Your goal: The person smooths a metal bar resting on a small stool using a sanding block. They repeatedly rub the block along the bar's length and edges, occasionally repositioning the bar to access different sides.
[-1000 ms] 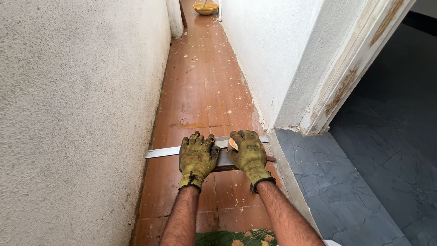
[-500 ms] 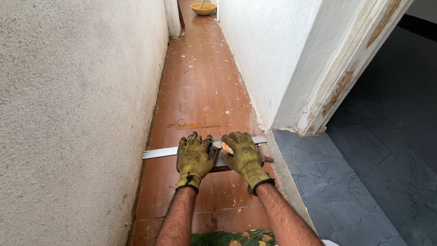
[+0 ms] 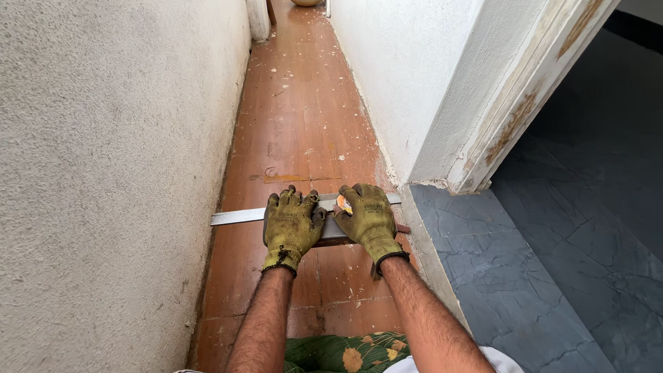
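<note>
Both hands are wearing worn, yellow-green work gloves and are pressing down side by side on a long metal straightedge (image 3: pixel 238 217) that is lying flat across a narrow corridor floor (image 3: pixel 304 124) of reddish-brown tiles. The left hand (image 3: pixel 290 226) is resting palm down with its fingers spread over the bar, released rather than clenched. The right hand (image 3: pixel 369 217) is lying just beside it, also flat and open over the bar, with its fingertips reaching past the far edge; a small orange patch is showing on that glove near the thumb. The straightedge is running from the foot of the rough plastered wall (image 3: pixel 103 173) on the left towards the base of the white wall (image 3: pixel 407 76) on the right, and its left part is showing bare beyond the gloves. The tiles are speckled with pale flecks. On the right, a worn door frame (image 3: pixel 525 103) is standing beside a dark grey stone floor (image 3: pixel 552 262). A green, flower-patterned cloth (image 3: pixel 338 352) is showing between the forearms at the bottom edge.
</note>
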